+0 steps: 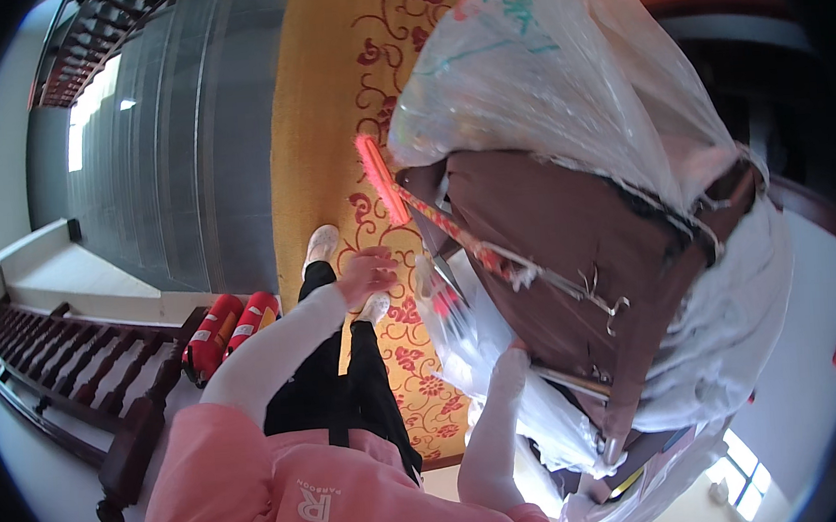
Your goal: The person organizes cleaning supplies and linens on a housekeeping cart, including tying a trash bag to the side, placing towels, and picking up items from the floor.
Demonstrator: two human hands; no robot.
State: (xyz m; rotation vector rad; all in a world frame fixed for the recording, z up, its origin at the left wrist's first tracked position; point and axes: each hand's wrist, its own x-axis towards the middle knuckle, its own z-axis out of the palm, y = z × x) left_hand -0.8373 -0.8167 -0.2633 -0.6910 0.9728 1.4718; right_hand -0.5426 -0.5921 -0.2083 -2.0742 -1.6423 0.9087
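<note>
My left hand is held out over the carpet, above my shoes, with nothing in it; its fingers are slightly bent and apart. My right hand is at the near side of a loaded cart, beside a white plastic bag and a metal bar; its fingers are mostly hidden. The cart has a brown fabric bag and a large clear plastic sack on it. A pink-bristled brush with a patterned handle lies along the brown bag's side, near hooks and string.
A yellow patterned carpet runs beneath my feet. Two red fire extinguishers stand left by a dark wooden balustrade. Grey stairs adjoin the carpet's left edge. White cloth bulges from the cart's right side.
</note>
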